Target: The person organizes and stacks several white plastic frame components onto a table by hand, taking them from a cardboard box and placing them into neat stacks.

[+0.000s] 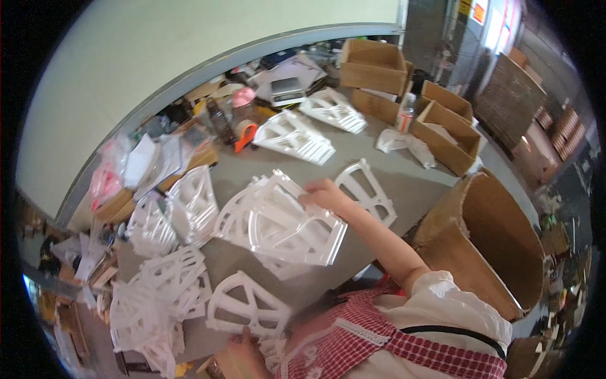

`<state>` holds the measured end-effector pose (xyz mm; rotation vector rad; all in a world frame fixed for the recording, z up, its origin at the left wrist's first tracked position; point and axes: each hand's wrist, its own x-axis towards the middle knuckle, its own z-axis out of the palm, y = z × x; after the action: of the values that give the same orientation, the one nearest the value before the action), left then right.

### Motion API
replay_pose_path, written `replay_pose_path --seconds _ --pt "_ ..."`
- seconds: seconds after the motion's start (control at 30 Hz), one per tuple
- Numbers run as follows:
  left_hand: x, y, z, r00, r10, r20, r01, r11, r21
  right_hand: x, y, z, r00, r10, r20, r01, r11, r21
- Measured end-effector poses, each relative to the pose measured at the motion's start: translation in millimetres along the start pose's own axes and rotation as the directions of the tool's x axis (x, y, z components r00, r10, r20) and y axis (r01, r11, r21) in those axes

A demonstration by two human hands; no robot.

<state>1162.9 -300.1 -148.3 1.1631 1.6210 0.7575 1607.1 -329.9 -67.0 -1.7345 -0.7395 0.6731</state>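
My right hand [325, 194] is closed on the upper right edge of a white fan-shaped plastic frame [297, 230], which lies over others like it in the middle of the table. Low in the picture, my left hand [245, 355] grips the bottom edge of another such frame [247, 303], tilted up in front of me. Part of that hand is blurred. Just beyond my right wrist, a single frame [366, 192] lies on the table. To the left are a loose heap of frames [158, 290] and two nested stacks, one being the stack [192, 205] nearer the middle.
Further frame stacks [293, 136] stand at the back of the grey table [404, 183], near orange-handled scissors [246, 136] and a pink-lidded jar [243, 104]. A large open carton [435, 221] stands at right. Small boxes [451, 136] and a bottle [406, 114] sit behind it.
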Motion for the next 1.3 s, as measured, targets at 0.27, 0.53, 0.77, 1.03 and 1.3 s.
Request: replay_pose_path --seconds 0.27,0.53,0.77,1.03,1.3 --pt "50.5 -64.4 -11.8 0.997 0.054 0.055 -0.055 0.998 0.013 15.5 114.8 -136.8 0.961 0.214 -0.177 -0.150 0.936 0.318" --pt "28.7 -36.0 -3.6 0.990 0.110 0.093 -0.086 0.969 -0.230 19.7 170.3 -140.5 0.937 0.002 -0.350 -0.186 0.850 -0.492" --pt "12.9 -13.2 -0.7 1.000 -0.002 -0.010 0.003 0.999 0.045 26.3 132.4 -110.8 0.853 -0.455 -0.256 -0.112 0.319 -0.941" --pt "12.4 -20.4 -4.0 0.991 0.120 -0.057 -0.109 0.981 0.161 64.3 34.1 36.8 0.962 -0.174 0.210 0.272 0.595 -0.756" --pt "21.6 -35.4 -1.2 0.992 0.093 -0.086 -0.093 0.996 0.008 61.9 -38.5 24.1 0.933 -0.012 0.358 -0.125 0.926 0.355"
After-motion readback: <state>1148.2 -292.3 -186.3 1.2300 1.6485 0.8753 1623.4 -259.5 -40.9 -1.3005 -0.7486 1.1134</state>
